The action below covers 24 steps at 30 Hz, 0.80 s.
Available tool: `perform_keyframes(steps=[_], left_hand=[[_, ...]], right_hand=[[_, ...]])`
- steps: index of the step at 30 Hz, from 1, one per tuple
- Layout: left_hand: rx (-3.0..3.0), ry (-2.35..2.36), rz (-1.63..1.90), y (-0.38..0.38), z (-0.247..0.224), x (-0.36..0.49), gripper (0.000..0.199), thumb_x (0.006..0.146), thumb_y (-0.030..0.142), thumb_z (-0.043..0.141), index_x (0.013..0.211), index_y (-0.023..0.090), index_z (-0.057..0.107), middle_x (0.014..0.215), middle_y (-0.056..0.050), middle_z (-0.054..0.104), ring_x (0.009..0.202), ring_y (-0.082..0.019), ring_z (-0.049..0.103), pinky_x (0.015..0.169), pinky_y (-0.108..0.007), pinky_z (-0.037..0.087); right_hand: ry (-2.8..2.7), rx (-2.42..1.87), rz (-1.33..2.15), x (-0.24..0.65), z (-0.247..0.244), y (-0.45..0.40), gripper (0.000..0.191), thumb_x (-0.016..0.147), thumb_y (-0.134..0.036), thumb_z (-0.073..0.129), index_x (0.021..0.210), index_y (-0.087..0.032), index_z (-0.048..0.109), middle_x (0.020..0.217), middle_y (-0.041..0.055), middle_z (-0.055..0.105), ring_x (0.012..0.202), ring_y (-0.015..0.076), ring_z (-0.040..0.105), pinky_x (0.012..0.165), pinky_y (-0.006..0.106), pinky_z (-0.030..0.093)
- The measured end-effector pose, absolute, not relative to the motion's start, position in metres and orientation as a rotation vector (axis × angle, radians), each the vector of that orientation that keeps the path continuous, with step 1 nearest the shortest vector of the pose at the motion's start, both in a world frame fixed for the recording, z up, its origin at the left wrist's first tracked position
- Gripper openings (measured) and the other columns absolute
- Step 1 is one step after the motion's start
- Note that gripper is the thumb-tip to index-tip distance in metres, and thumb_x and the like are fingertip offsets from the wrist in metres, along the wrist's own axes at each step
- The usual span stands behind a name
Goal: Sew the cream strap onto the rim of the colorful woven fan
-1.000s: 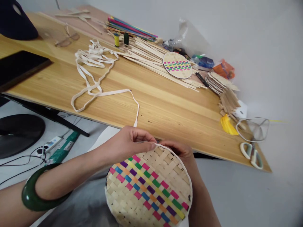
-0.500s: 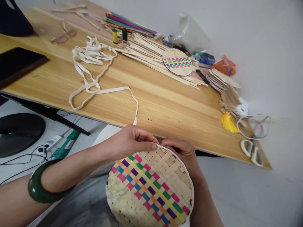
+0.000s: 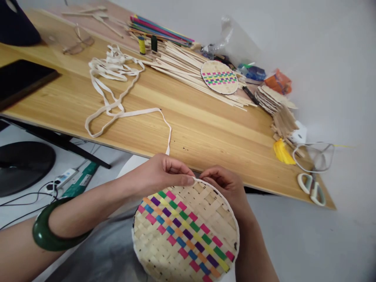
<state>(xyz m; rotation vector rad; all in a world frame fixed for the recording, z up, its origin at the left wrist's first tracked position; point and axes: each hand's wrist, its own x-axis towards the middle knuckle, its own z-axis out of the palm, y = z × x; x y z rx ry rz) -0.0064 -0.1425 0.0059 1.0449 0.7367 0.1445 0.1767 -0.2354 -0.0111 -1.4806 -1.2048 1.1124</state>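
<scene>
A round woven bamboo fan panel (image 3: 188,231) lies tilted over my lap, with bands of pink, green, yellow, purple, orange and blue squares. White cloth tape (image 3: 169,135) binds its edge and runs up from under my left hand to a loose heap (image 3: 117,66) on the table. My left hand (image 3: 164,172) is closed, thumb and fingers pinching the bound rim at the top. Just right of it, my right hand (image 3: 227,186) curls at the same rim with its fingertips close to the edge. What it pinches there is hidden.
On the wooden table (image 3: 205,129) lie pale bamboo strips (image 3: 182,70), a smaller woven disc (image 3: 220,77), a yellow thread spool (image 3: 141,45), a dark tablet-like slab (image 3: 23,82) and glasses (image 3: 78,43). White-handled scissors (image 3: 311,188) rest near the right corner, beside a yellow tassel (image 3: 283,152).
My right hand has shifted slightly up and right at the rim, its fingers showing more openly. The panel has barely tilted; my left hand keeps its pinch.
</scene>
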Motion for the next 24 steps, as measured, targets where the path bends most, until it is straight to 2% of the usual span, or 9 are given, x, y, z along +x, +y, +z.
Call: perform_keyframes(steps=[4,8,13,18,21,24], left_hand=[[1.069,0.726,0.140,-0.142,0.004,-0.006,0.012,0.074,0.029,0.075,0.078,0.018,0.076,0.071,0.002,0.073,0.063,-0.009,0.061,0.058,-0.016,0.046],[1.105,0.727,0.160,-0.144,0.001,-0.007,0.015,0.075,0.034,0.074,0.079,0.019,0.076,0.073,0.001,0.073,0.063,-0.010,0.061,0.057,-0.017,0.045],[1.202,0.769,0.228,-0.144,0.002,-0.007,0.015,0.076,0.034,0.071,0.075,0.019,0.076,0.071,0.002,0.071,0.063,-0.010,0.058,0.057,-0.018,0.041],[1.270,0.800,0.266,-0.146,0.006,-0.006,0.020,0.075,0.036,0.070,0.072,0.017,0.074,0.068,0.001,0.068,0.063,-0.012,0.055,0.056,-0.020,0.038],[1.351,0.815,0.312,-0.149,0.007,-0.007,0.021,0.077,0.034,0.065,0.069,0.016,0.073,0.065,0.002,0.066,0.062,-0.012,0.054,0.056,-0.021,0.037],[1.395,0.850,0.350,-0.150,0.007,-0.008,0.022,0.076,0.034,0.064,0.069,0.015,0.073,0.065,0.001,0.065,0.062,-0.013,0.053,0.056,-0.021,0.037]], right_hand=[[-1.242,-1.408,1.139,0.175,-0.010,-0.232,0.008,0.079,-0.027,0.071,0.076,-0.019,0.070,0.071,-0.0004,0.069,0.063,0.0106,0.062,0.057,0.019,0.049],[-1.350,-1.375,1.075,0.184,-0.003,-0.228,0.008,0.085,-0.023,0.063,0.084,-0.021,0.071,0.078,0.0004,0.070,0.069,0.0121,0.064,0.061,0.022,0.050],[-1.834,-1.403,0.448,0.184,0.021,-0.227,0.011,0.084,-0.018,0.064,0.091,-0.021,0.072,0.086,0.0037,0.067,0.085,0.0173,0.060,0.074,0.031,0.051],[-2.137,-1.475,-0.145,0.159,0.030,-0.233,0.009,0.086,-0.013,0.061,0.084,-0.016,0.070,0.082,0.0051,0.068,0.080,0.0196,0.055,0.070,0.033,0.050],[-2.113,-1.369,-0.340,0.143,0.030,-0.242,0.008,0.082,-0.006,0.062,0.085,-0.013,0.066,0.082,0.0067,0.069,0.081,0.0204,0.056,0.071,0.034,0.051],[-2.091,-1.269,-0.326,0.128,0.028,-0.252,0.012,0.081,-0.004,0.063,0.090,-0.010,0.063,0.088,0.0086,0.068,0.089,0.0214,0.058,0.077,0.034,0.052]])
